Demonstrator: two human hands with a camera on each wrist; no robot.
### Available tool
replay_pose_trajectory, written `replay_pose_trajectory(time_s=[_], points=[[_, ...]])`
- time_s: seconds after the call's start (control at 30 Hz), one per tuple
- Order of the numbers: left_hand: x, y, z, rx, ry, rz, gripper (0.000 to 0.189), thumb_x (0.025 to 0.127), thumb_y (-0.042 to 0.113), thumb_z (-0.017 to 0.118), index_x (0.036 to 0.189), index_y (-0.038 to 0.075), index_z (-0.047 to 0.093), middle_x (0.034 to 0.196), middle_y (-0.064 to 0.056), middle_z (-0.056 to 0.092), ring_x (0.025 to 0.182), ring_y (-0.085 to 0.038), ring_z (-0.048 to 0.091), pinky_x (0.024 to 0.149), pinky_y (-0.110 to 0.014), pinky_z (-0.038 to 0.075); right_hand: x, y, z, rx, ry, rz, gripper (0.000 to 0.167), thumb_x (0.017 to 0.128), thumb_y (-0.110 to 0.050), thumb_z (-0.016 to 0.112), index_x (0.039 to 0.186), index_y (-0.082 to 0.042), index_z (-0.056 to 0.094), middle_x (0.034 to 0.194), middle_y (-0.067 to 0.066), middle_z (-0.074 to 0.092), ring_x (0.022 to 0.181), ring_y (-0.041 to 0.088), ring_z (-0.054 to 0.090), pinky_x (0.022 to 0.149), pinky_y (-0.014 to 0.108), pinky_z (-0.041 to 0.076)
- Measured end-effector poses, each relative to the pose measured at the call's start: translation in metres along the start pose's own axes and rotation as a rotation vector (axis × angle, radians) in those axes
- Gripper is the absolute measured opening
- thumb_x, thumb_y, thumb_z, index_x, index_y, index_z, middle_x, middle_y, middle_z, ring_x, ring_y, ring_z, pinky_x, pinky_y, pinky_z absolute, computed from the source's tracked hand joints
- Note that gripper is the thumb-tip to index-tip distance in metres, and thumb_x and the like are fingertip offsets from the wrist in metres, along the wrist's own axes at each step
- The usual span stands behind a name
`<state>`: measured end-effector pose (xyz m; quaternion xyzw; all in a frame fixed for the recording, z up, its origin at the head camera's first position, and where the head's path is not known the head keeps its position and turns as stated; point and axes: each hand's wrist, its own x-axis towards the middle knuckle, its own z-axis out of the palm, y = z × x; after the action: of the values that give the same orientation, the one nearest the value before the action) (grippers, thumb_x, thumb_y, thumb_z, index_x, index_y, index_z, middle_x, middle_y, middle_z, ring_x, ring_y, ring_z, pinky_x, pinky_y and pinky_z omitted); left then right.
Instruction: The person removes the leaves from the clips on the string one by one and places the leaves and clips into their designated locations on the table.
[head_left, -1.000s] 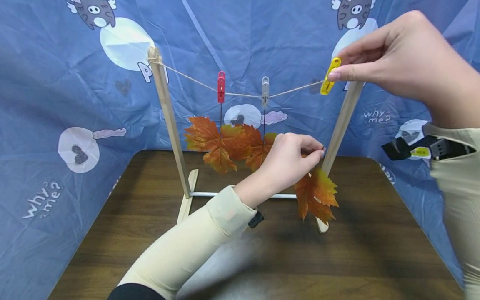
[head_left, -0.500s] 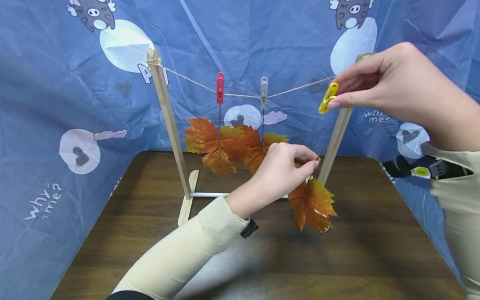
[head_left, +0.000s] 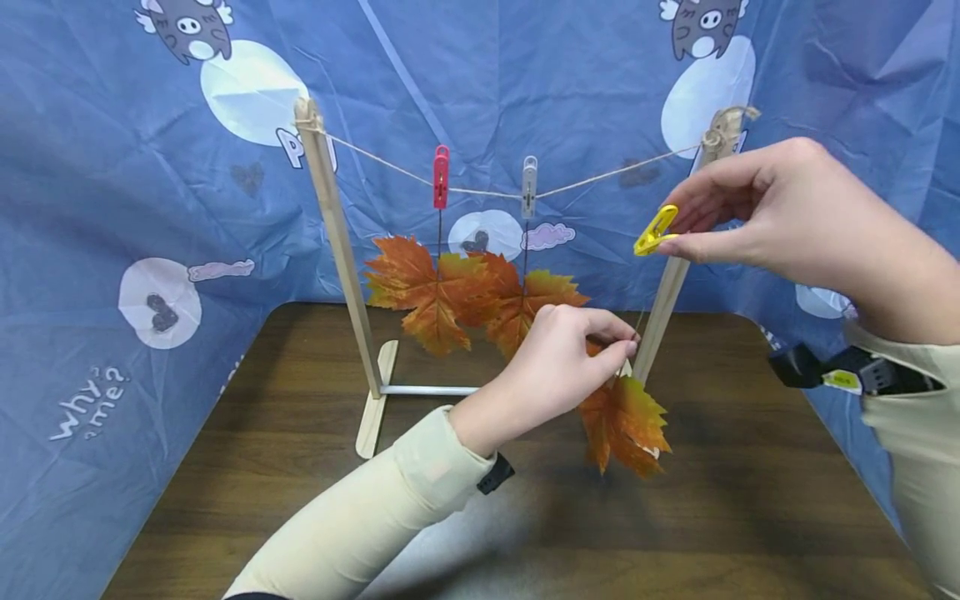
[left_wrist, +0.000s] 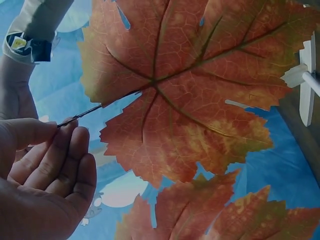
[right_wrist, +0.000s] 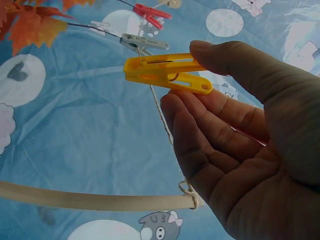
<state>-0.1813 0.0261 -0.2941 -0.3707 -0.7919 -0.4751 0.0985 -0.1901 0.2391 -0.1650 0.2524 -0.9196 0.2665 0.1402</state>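
My left hand pinches the thin dark stem of an orange-yellow maple leaf, which hangs below the fingers. In the left wrist view that leaf spreads wide, its stem between thumb and fingertips. My right hand holds a yellow clothespin between thumb and fingers, below the string and apart from it. The right wrist view shows the clothespin with its jaw end pointing away from the hand. A red clothespin and a grey one sit on the string, each with a leaf hanging by its stem.
The string sags between two wooden posts, left and right. A white rod joins them low down, above the brown table. A blue printed cloth hangs behind.
My right hand has come down from string height with the yellow clothespin, which has tilted and uncovered the right post's top. My left hand has lowered slightly with the leaf.
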Motion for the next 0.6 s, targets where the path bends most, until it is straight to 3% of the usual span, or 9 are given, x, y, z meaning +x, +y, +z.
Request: replay_pose_trajectory(time_s=[0.23, 0.6], points=[[-0.007, -0.004, 0.003, -0.024, 0.004, 0.033, 0.006, 0.092, 0.005, 0.074, 0.096, 0.003, 0.079, 0.085, 0.0, 0.074, 0.07, 0.002, 0.061, 0.064, -0.017, 0.049, -0.005, 0.003, 0.006, 0.024, -0.003, 0.013, 0.029, 0.078, -0.009, 0.09, 0.104, -0.007, 0.076, 0.091, 0.006, 0.075, 0.075, 0.009, 0.069, 0.062, 0.016, 0.051], [-0.021, -0.009, 0.001, -0.018, -0.003, 0.023, 0.007, 0.092, 0.005, 0.073, 0.097, 0.005, 0.079, 0.087, 0.001, 0.075, 0.067, 0.002, 0.06, 0.062, -0.018, 0.048, -0.011, 0.008, 0.017, 0.101, -0.028, -0.026, 0.028, 0.08, -0.007, 0.088, 0.105, -0.009, 0.075, 0.09, 0.002, 0.074, 0.077, 0.014, 0.07, 0.065, 0.019, 0.053]])
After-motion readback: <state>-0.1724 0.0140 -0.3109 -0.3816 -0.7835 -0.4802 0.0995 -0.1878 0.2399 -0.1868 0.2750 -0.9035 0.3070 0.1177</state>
